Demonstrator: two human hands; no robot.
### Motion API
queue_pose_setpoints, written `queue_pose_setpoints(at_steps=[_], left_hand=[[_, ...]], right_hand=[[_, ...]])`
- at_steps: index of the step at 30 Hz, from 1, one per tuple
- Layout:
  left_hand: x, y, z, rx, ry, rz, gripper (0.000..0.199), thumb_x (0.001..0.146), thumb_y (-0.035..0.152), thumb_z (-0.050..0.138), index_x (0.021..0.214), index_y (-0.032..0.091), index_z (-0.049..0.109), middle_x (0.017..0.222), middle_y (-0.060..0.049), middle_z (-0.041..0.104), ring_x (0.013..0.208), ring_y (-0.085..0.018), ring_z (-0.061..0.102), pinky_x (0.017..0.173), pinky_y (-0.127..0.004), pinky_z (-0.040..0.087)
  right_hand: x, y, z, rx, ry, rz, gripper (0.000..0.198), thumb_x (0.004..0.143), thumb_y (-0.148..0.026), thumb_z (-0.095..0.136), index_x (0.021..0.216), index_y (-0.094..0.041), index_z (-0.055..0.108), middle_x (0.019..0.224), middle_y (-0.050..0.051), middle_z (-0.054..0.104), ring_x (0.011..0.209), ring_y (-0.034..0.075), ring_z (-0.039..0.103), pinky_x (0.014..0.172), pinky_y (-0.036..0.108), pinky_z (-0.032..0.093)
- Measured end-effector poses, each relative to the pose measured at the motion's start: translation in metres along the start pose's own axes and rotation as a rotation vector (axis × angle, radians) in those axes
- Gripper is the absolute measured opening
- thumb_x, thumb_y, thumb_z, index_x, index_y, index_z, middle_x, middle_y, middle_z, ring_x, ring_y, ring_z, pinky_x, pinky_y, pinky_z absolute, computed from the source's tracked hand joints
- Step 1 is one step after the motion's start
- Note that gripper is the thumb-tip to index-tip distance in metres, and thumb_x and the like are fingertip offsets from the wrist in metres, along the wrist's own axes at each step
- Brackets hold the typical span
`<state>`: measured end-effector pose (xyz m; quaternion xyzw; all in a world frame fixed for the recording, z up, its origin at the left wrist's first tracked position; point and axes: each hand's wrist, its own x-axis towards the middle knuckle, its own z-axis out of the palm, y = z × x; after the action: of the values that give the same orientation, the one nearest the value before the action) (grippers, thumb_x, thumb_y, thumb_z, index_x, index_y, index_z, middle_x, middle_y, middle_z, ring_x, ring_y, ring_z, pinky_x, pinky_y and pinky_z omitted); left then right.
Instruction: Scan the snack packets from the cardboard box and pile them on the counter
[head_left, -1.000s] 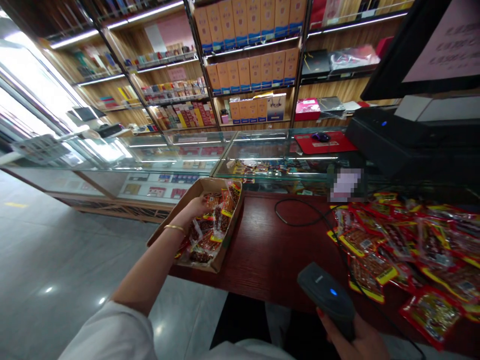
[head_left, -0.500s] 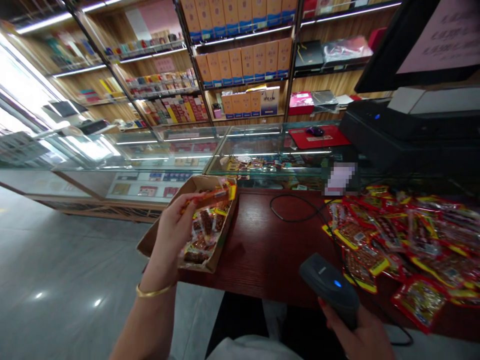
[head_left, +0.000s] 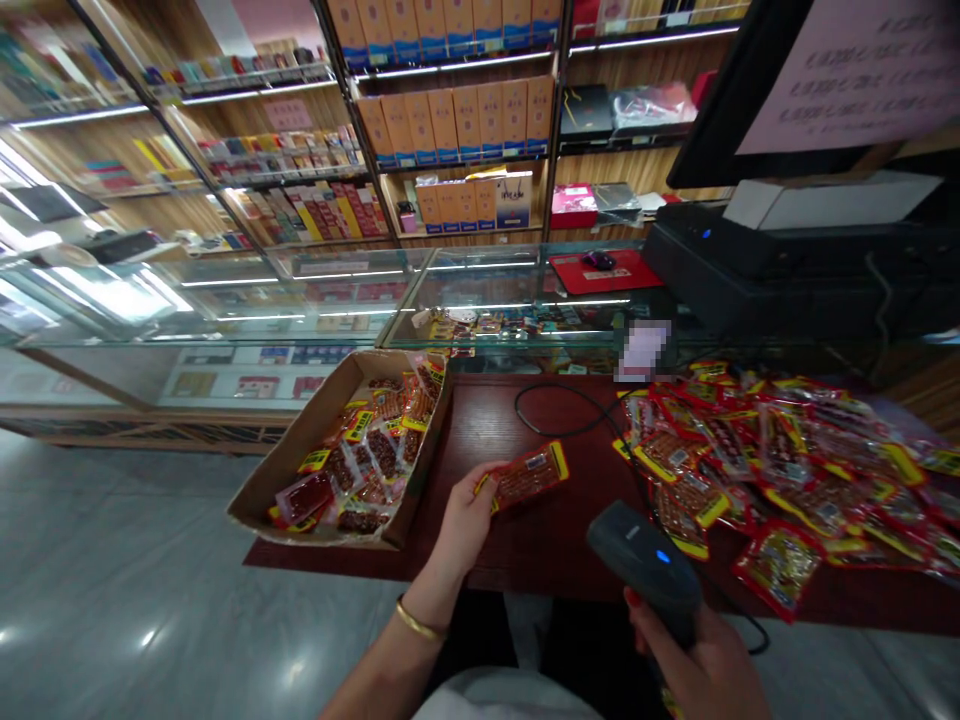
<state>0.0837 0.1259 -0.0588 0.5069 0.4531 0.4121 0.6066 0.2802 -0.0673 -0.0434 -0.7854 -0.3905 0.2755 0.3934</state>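
My left hand pinches one end of a snack packet, a clear pouch of brown strips with yellow ends and a barcode label facing up. It hovers over the dark red table. Wrapped round the handle of a dark barcode scanner is my right hand; a blue light glows on the scanner's top. The scanner's head points toward the packet, with a gap between them. To the left, an open cardboard box holds several similar packets. A large pile of packets lies to the right.
A black cable loops across the table. Behind stand a glass display counter, a red mouse mat with a mouse, and a blurred-out phone-like item. A monitor rises at the right, above a black cash drawer.
My left hand has moved right and down from above the box to over the table, carrying the snack packet, now turned label up. The view has shifted slightly; the scanner stays in my right hand.
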Motion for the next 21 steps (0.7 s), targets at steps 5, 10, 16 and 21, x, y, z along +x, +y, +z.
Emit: queue_pose_setpoints(at_steps=[5, 10, 16, 21], left_hand=[[0.002, 0.002, -0.006, -0.021, 0.021, -0.011, 0.032, 0.084, 0.038, 0.068, 0.105, 0.016, 0.079, 0.106, -0.01, 0.08, 0.1, -0.025, 0.072, 0.096, -0.036, 0.053], [0.001, 0.004, -0.004, -0.069, 0.009, -0.046, 0.032, 0.082, 0.038, 0.073, 0.104, 0.016, 0.08, 0.101, -0.009, 0.081, 0.099, -0.025, 0.072, 0.096, -0.036, 0.052], [0.012, 0.01, 0.042, -0.199, -0.127, -0.119, 0.028, 0.08, 0.032, 0.077, 0.104, 0.018, 0.08, 0.107, -0.007, 0.081, 0.099, -0.023, 0.073, 0.094, -0.032, 0.053], [0.046, 0.011, 0.147, -0.338, -0.285, -0.186, 0.024, 0.083, 0.024, 0.075, 0.106, 0.017, 0.078, 0.1, -0.007, 0.081, 0.088, -0.02, 0.074, 0.088, -0.033, 0.056]], right_hand=[[-0.002, 0.0, 0.001, -0.006, 0.036, 0.004, 0.061, 0.081, -0.082, 0.056, 0.066, -0.025, 0.069, 0.057, 0.003, 0.069, 0.055, 0.022, 0.064, 0.06, 0.029, 0.051], [-0.002, -0.004, 0.004, 0.031, 0.04, 0.02, 0.058, 0.08, -0.08, 0.059, 0.068, -0.024, 0.069, 0.059, 0.003, 0.069, 0.057, 0.021, 0.064, 0.063, 0.03, 0.051], [-0.003, -0.003, -0.002, 0.13, 0.13, 0.022, 0.053, 0.083, -0.074, 0.061, 0.07, -0.023, 0.068, 0.055, 0.002, 0.066, 0.052, 0.019, 0.062, 0.056, 0.028, 0.05], [-0.006, 0.023, -0.022, 0.104, 0.13, 0.068, 0.054, 0.08, -0.074, 0.061, 0.069, -0.022, 0.07, 0.054, 0.004, 0.068, 0.051, 0.021, 0.063, 0.051, 0.027, 0.05]])
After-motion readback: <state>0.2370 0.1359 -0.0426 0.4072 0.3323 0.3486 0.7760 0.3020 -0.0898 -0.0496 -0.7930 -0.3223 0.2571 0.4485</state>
